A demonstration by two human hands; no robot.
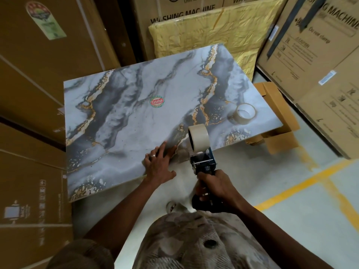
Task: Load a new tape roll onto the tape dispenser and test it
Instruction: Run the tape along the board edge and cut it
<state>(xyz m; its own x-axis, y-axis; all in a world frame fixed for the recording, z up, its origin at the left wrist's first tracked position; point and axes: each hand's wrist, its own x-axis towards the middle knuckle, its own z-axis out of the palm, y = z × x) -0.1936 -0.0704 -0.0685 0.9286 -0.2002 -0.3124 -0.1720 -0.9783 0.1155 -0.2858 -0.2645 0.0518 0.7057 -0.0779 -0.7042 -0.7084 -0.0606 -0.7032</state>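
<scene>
- Head view, looking down: a marble-patterned slab (136, 113), grey-white with gold veins, lies flat among stacked cardboard cartons; it serves as the landmark here.
- The tape dispenser (203, 162), blue with a black handle, sits at the slab's near edge, towards its right end. A full beige tape roll (199, 139) is mounted on it, standing upright over the slab.
- The right hand (217, 188) is wrapped tight around the dispenser's handle, just off the slab's near edge.
- The left hand (160, 165) lies flat, fingers spread, palm down on the slab's near edge, just left of the dispenser, gripping nothing.
- A second, nearly spent tape roll (245, 113) lies on the slab near its right edge, beyond the dispenser.
- A round red and green sticker (157, 102) marks the slab's middle.
- Judgement: the roll looks loaded, so the test pull is in hand. It would go best with the left palm pinning the slab, the dispenser's front pressed down firmly, and one steady pull.
- Whether tape has stuck to the slab cannot be told.
</scene>
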